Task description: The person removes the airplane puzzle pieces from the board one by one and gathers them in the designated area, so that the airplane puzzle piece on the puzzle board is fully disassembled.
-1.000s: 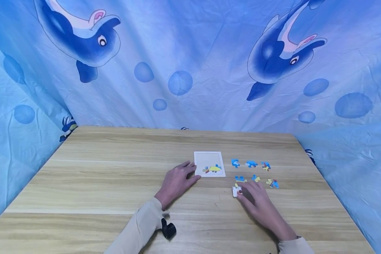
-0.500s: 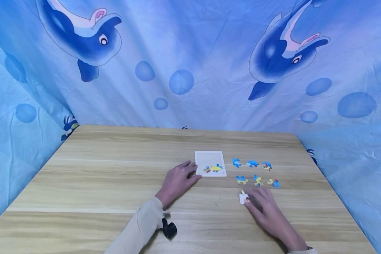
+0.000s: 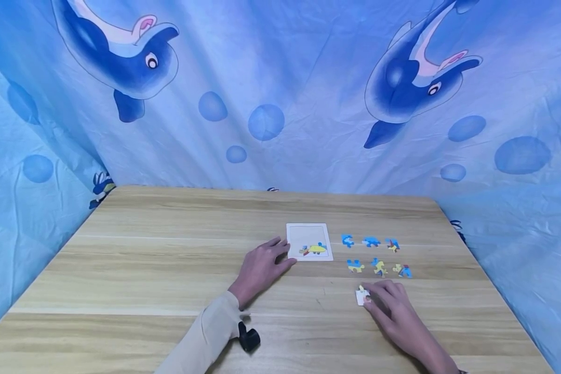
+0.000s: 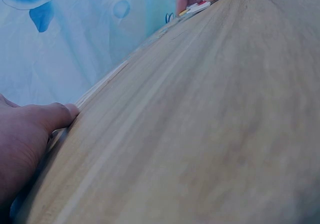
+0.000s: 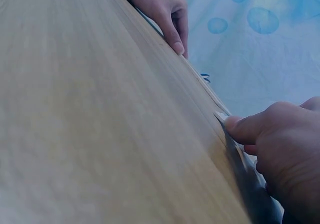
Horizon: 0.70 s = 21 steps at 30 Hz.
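Note:
A white-bordered puzzle tray (image 3: 307,232) lies on the table, with a yellow and blue picture part in its lower right. My left hand (image 3: 261,267) rests at the tray's left side, fingers on the edge and thumb by the near corner. To the right, my right hand (image 3: 395,314) pinches a mostly white puzzle piece (image 3: 361,297) between thumb and fingers, low over the table; whether it touches the wood I cannot tell. In the right wrist view only a pale corner of the puzzle piece (image 5: 220,116) shows past the thumb.
Several blue and yellow puzzle pieces (image 3: 371,242) lie in two rows right of the tray, beyond my right hand. A black wrist-camera mount (image 3: 249,338) hangs by the left sleeve. A blue dolphin curtain (image 3: 308,104) stands behind the wooden table (image 3: 145,259).
My right hand has drawn the white puzzle piece nearer to me and slightly right, away from the rows of pieces. The left hand has stayed at the tray.

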Each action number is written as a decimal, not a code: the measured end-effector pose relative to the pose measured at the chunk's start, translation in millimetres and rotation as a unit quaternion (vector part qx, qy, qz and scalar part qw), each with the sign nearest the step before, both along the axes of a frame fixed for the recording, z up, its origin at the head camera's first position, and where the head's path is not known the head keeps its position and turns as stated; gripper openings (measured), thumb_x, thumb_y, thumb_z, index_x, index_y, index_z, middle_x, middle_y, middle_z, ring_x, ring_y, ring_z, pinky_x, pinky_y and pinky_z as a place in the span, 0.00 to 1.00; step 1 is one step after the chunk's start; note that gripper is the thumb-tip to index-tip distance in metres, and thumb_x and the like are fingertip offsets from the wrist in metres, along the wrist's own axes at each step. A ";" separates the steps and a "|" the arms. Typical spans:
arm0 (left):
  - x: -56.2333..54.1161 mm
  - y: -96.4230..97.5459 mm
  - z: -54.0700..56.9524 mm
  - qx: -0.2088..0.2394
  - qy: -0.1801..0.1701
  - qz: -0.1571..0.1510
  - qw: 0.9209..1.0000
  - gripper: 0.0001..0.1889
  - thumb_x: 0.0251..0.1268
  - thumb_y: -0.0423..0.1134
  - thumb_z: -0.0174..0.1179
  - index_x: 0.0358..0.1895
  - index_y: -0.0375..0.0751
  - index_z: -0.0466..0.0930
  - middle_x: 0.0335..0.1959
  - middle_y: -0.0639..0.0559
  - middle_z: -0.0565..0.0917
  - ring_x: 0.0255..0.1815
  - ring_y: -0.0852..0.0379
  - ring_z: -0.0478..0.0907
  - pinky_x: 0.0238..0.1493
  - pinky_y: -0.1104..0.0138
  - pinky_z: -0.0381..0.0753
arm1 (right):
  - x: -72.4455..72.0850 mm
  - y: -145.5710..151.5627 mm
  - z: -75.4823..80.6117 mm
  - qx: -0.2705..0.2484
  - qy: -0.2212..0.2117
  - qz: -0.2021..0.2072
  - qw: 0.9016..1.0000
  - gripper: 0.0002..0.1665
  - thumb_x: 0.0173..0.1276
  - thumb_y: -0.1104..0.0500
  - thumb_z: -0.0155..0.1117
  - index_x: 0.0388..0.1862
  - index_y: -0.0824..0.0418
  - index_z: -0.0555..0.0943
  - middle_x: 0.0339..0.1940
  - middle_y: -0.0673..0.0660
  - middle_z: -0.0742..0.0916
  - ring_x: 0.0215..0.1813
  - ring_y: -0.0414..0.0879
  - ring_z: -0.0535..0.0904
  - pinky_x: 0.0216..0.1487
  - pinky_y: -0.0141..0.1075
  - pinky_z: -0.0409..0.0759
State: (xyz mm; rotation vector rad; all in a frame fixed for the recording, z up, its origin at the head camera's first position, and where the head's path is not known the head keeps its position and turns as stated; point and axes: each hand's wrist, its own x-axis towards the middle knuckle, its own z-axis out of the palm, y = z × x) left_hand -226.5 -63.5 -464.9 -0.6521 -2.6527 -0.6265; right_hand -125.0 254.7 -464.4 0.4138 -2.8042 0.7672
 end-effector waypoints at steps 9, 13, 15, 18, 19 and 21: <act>-0.2 0.1 -0.6 0.002 -0.001 0.004 1.000 0.21 0.62 0.60 0.59 0.50 0.51 0.85 0.55 0.55 0.83 0.61 0.51 0.76 0.51 0.54 0.81 | 0.6 2.8 -2.4 0.005 0.032 0.018 0.999 0.20 0.64 0.58 0.68 0.55 0.53 0.82 0.45 0.41 0.75 0.49 0.36 0.63 0.44 0.33 0.66; -0.3 0.3 -0.5 0.004 -0.002 0.004 1.000 0.22 0.62 0.60 0.60 0.51 0.51 0.85 0.55 0.54 0.82 0.61 0.51 0.76 0.51 0.53 0.81 | 0.4 2.8 -2.8 0.007 0.027 0.016 0.999 0.20 0.64 0.58 0.68 0.56 0.53 0.82 0.45 0.40 0.75 0.49 0.37 0.62 0.45 0.35 0.67; -0.3 0.4 -0.3 0.005 -0.003 0.003 1.000 0.22 0.62 0.60 0.60 0.51 0.50 0.85 0.55 0.53 0.82 0.61 0.51 0.76 0.52 0.53 0.80 | 0.2 2.7 -3.2 0.008 0.027 0.015 0.999 0.21 0.64 0.58 0.68 0.56 0.53 0.82 0.45 0.40 0.74 0.49 0.37 0.62 0.44 0.35 0.67; 0.1 0.3 0.1 0.004 -0.005 0.003 1.000 0.22 0.62 0.60 0.60 0.52 0.50 0.85 0.55 0.53 0.82 0.61 0.51 0.76 0.52 0.53 0.80 | 0.0 2.7 -4.0 0.009 0.032 0.016 0.999 0.21 0.63 0.59 0.69 0.56 0.53 0.82 0.45 0.40 0.74 0.48 0.37 0.62 0.44 0.34 0.66; 0.2 0.2 0.1 0.004 -0.006 0.003 1.000 0.22 0.62 0.60 0.60 0.52 0.50 0.84 0.55 0.53 0.82 0.61 0.51 0.76 0.53 0.53 0.80 | 0.0 2.7 -4.3 0.009 0.033 0.016 0.999 0.21 0.63 0.58 0.69 0.56 0.54 0.82 0.45 0.40 0.74 0.48 0.37 0.62 0.43 0.33 0.66; 0.4 0.1 0.2 0.003 -0.006 0.003 1.000 0.22 0.62 0.60 0.60 0.52 0.50 0.84 0.55 0.53 0.82 0.61 0.50 0.76 0.53 0.54 0.80 | -0.3 2.9 -4.8 0.010 0.035 0.016 0.999 0.22 0.63 0.58 0.70 0.57 0.53 0.82 0.44 0.40 0.74 0.47 0.36 0.62 0.42 0.33 0.65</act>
